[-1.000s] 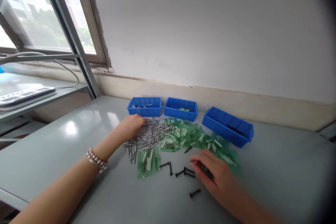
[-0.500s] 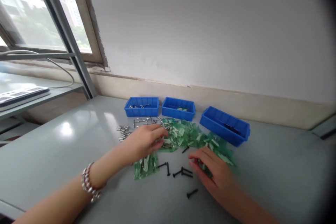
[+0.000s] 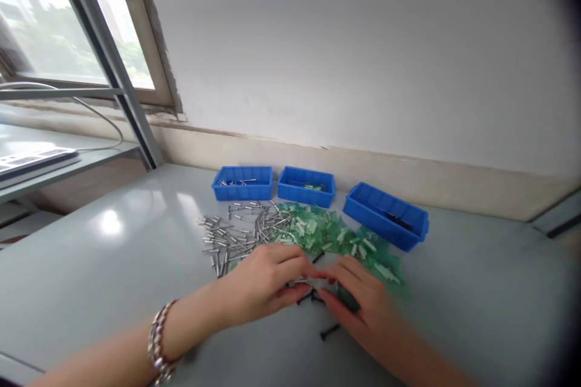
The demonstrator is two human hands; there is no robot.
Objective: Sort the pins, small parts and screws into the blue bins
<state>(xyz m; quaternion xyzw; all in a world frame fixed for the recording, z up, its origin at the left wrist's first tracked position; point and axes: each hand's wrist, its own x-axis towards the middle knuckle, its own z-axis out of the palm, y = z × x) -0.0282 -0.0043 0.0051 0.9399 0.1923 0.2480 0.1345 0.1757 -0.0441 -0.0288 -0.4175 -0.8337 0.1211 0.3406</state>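
Observation:
My left hand [image 3: 267, 281] and my right hand [image 3: 361, 302] meet fingertip to fingertip over the grey table [image 3: 136, 236]. Between them they pinch a thin silver pin [image 3: 302, 280]. My right hand also seems to hold a small green bag, mostly hidden under its fingers. Behind the hands lie a scatter of silver pins [image 3: 236, 233] and a heap of green bags [image 3: 327, 233] with white parts in them. Black screws [image 3: 329, 332] lie by my right hand.
Three blue bins stand in a row near the wall: the left bin [image 3: 242, 182] has a few pins, the middle bin [image 3: 306, 185] a few bags, the right bin [image 3: 385, 215] black screws. A window and a shelf with a power strip [image 3: 31, 162] are at the left.
My left hand has come back from the pins near the left bin to the right hand, bringing a pin. The right hand has stayed nearly in place.

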